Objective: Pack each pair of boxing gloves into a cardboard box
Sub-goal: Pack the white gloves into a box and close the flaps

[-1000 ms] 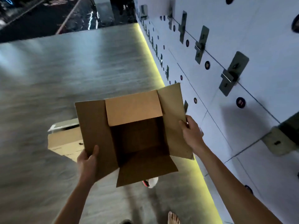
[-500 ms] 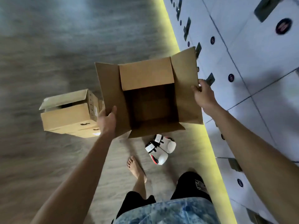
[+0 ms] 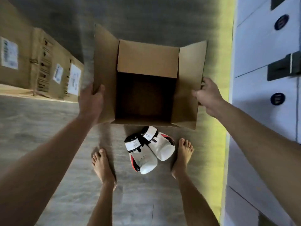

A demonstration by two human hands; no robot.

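The left hand (image 3: 91, 101) grips the left flap of the open cardboard box (image 3: 148, 59), thumb over its inner face. The right hand (image 3: 208, 97) curls its fingers round the edge of the right flap. The box sits between the two hands, its dark inside showing nothing. The pair of white boxing gloves (image 3: 149, 150) lies on the floor (image 3: 48, 131) below the hands, nearer the person, between the bare feet (image 3: 102, 167). More cartons (image 3: 40, 62) stand beyond the left hand.

We see dim light, a yellow glow strip (image 3: 228, 79) along the right wall, motion-blurred cartons (image 3: 40, 66) far left, wide-angle bending at edges.
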